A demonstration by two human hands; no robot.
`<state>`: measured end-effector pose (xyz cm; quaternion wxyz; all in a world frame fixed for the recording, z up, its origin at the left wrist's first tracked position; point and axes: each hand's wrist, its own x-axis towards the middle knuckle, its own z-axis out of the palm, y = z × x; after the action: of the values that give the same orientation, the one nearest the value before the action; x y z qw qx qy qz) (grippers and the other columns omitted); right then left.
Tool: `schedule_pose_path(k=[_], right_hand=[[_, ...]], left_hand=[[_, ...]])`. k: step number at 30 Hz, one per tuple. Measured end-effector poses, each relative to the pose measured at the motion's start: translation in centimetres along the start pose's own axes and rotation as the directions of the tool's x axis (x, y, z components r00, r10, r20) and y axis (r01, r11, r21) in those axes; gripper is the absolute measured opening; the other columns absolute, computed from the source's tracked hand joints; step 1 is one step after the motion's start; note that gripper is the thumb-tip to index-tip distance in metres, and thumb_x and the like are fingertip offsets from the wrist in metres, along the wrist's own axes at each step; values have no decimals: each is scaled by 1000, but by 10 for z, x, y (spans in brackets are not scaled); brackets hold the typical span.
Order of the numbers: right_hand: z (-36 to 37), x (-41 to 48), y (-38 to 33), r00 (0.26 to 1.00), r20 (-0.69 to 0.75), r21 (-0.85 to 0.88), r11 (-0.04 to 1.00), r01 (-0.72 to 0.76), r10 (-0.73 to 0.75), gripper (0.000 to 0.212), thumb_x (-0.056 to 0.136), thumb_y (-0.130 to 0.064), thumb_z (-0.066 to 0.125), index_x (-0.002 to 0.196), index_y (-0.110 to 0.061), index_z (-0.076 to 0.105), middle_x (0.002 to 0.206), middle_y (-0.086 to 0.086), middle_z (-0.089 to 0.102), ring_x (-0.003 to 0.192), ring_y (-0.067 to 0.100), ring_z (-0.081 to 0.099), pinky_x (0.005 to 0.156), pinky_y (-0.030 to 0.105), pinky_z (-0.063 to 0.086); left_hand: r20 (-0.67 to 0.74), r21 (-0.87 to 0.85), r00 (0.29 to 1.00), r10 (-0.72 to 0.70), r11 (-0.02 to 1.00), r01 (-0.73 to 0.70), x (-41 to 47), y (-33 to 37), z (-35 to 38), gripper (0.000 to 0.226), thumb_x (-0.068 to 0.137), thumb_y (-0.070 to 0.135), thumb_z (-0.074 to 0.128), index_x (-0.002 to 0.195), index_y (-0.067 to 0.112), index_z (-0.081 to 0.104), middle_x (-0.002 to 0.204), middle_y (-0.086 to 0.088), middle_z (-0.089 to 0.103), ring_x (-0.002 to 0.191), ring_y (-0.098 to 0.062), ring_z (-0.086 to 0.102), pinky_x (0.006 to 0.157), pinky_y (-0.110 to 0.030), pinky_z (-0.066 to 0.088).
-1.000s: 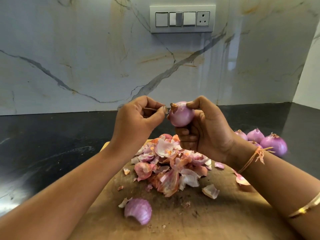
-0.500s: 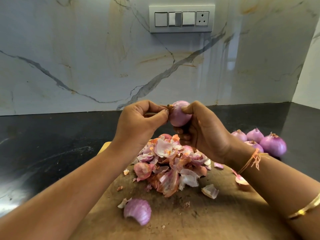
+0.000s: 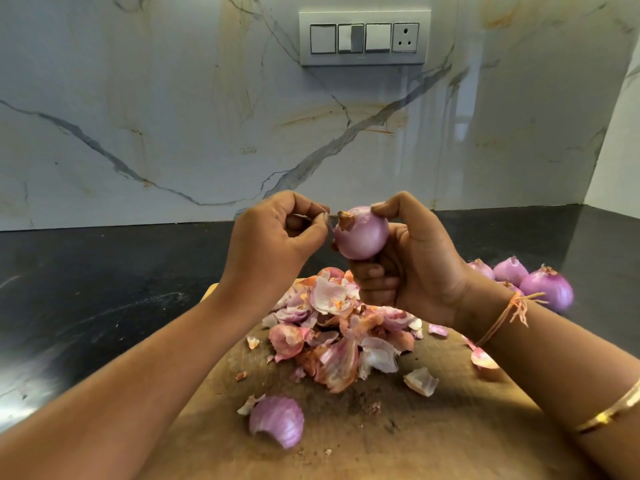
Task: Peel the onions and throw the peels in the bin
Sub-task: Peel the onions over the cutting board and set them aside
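Your right hand [image 3: 415, 268] wraps the underside of the onion [image 3: 362, 233], so its lower half stays hidden. Your left hand [image 3: 273, 244] pinches a thin sliver [image 3: 304, 218] too small to identify. The peel pile [image 3: 339, 327] and your forearms cover the far edge of the wooden board [image 3: 433, 427], and the bottom edge cuts off its near side. On the desk [image 3: 104, 289], the whole onions [image 3: 547, 289] sit partly behind your right wrist. The nearest is blurred, so you cannot count them surely.
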<state>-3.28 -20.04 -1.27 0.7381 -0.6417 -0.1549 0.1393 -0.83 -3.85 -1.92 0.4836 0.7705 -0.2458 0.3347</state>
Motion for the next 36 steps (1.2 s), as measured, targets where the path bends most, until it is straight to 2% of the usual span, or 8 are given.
schedule_pose_path(k=[8, 12, 15, 21, 24, 26, 32, 36], right_hand=[[-3, 0, -1, 1000, 21, 112, 993, -23, 21, 54, 68, -45, 41, 97, -2, 54, 54, 1, 33, 57, 14, 13, 52, 26, 12], [-5, 2, 0, 1000, 19, 123, 992, 17, -19, 48, 73, -40, 39, 97, -3, 57, 59, 3, 38, 52, 12, 25, 51, 25, 20], [-6, 4, 3, 1000, -8, 82, 996, 24, -23, 42, 86, -35, 33, 101, -3, 53, 65, 4, 41, 54, 13, 31, 55, 27, 24], [-3, 6, 7, 990, -101, -25, 995, 100, -102, 31, 90, -31, 41, 108, -9, 53, 79, 8, 49, 61, 12, 41, 59, 26, 35], [-1, 8, 9, 975, -123, -219, 964, 153, -183, 38, 87, -34, 48, 122, -18, 47, 104, 20, 53, 75, 17, 48, 66, 30, 40], [0, 8, 11, 966, -121, -353, 919, 173, -228, 35, 88, -38, 51, 120, -25, 44, 112, 20, 56, 82, 19, 51, 71, 33, 43], [6, 6, 13, 931, -98, -444, 853, 276, -352, 32, 98, -22, 49, 126, -18, 35, 103, 2, 53, 83, 13, 51, 69, 22, 48], [10, 5, 12, 926, -73, -473, 830, 294, -370, 32, 98, -20, 48, 126, -18, 32, 99, -2, 50, 72, -3, 51, 64, 15, 48]], left_hand=[[-9, -28, 1000, -26, 999, 25, 1, -1, -3, 16, 86, 11, 69, 86, 27, 65, 82, 7, 71, 73, -5, 69, 69, -26, 59], [12, -48, 999, -45, 998, 45, 0, 2, -4, 26, 87, 4, 64, 84, 30, 68, 76, 8, 72, 68, -15, 68, 70, -44, 58], [31, -94, 995, -97, 991, 100, -2, 5, -3, 20, 82, 15, 64, 80, 33, 71, 74, 8, 73, 70, -23, 68, 71, -49, 58], [109, -248, 974, -197, 944, 219, -3, 7, -1, 10, 82, 14, 71, 87, 23, 73, 82, 2, 75, 77, -13, 71, 74, -31, 59], [130, -372, 953, -274, 877, 303, -2, 6, 2, 8, 81, 10, 70, 85, 16, 73, 84, -6, 75, 79, -20, 72, 73, -29, 59], [149, -462, 934, -324, 813, 355, -2, 6, 4, 7, 81, 6, 68, 83, 12, 72, 84, -9, 74, 81, -22, 71, 76, -31, 59], [156, -606, 901, -404, 681, 410, -6, 9, 10, 14, 84, -1, 63, 80, 11, 70, 81, -5, 73, 83, -17, 70, 77, -27, 56], [128, -637, 887, -444, 649, 416, -8, 11, 13, 13, 86, -1, 60, 82, 8, 69, 80, -5, 72, 81, -17, 69, 75, -27, 57]])
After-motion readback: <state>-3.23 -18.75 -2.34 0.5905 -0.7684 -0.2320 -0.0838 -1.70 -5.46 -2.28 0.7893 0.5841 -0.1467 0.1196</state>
